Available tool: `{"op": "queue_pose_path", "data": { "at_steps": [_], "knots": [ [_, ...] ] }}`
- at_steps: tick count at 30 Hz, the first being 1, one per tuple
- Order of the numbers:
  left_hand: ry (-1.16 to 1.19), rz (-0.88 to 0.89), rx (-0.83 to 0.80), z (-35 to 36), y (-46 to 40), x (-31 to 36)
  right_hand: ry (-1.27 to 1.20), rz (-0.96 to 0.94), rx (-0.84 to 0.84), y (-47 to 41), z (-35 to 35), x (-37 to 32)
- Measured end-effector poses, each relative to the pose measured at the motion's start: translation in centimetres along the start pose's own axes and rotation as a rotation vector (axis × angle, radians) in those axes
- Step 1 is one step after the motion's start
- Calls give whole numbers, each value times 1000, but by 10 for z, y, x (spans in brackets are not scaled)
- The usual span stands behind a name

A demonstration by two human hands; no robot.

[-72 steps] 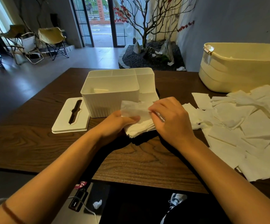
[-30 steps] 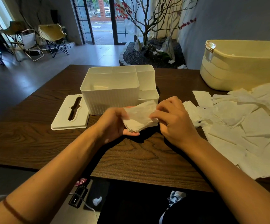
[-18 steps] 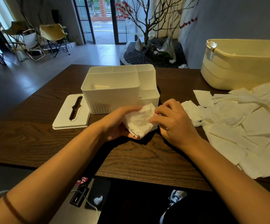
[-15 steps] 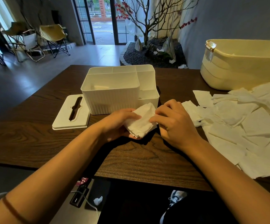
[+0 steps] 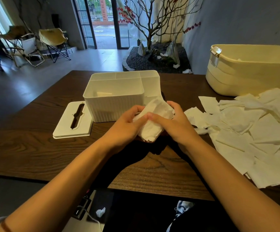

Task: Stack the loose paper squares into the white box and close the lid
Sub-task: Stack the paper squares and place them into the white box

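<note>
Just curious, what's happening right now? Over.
Left hand and right hand grip white paper-square stack. White ribbed plastic box open, slotted lid beside it. Path clear.

A dark wood-grain table carries an open white box mid-table, its slotted lid flat beside it, loose paper squares along the right edge, and a cream tub at the far right corner.

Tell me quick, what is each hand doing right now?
Left hand: fingers curled round the stack of paper squares, holding it.
Right hand: also gripping the same stack from the other side.
</note>
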State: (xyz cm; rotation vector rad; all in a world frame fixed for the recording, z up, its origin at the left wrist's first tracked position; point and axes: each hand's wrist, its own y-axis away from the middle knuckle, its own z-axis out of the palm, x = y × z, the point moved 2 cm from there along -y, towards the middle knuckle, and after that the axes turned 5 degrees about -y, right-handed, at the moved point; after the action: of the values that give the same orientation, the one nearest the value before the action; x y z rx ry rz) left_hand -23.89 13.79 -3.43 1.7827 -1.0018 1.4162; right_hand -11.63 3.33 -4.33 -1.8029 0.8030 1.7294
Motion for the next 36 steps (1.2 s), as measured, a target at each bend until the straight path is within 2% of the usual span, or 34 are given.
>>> {"op": "queue_pose_path", "data": {
  "at_steps": [7,13,15,21,25,29,31,34,36],
  "knots": [
    [21,45,13,-10,7,3,-355,-55,65,-12,6,-5],
    [-28,25,49,-40,7,5,-475,73,-121,-18,15,-19],
    [-50,28,56,-51,8,8,-439,99,-194,-23,18,-28],
    [-124,107,99,-87,5,27,-79,32,-451,-42,27,-65],
    [-113,159,88,-106,2,46,87,-101,-493,-60,41,-98],
    [141,16,-107,-128,-7,63,44,-199,-446,-79,56,-117],
    [187,-51,-87,-137,-18,64,-12,-236,-436,-87,61,-122],
    [75,-67,-24,-138,-31,65,-106,-261,-479,-94,69,-128],
    [183,-104,-53,-135,-34,68,-136,-296,-499,-99,74,-130]
  ]
}}
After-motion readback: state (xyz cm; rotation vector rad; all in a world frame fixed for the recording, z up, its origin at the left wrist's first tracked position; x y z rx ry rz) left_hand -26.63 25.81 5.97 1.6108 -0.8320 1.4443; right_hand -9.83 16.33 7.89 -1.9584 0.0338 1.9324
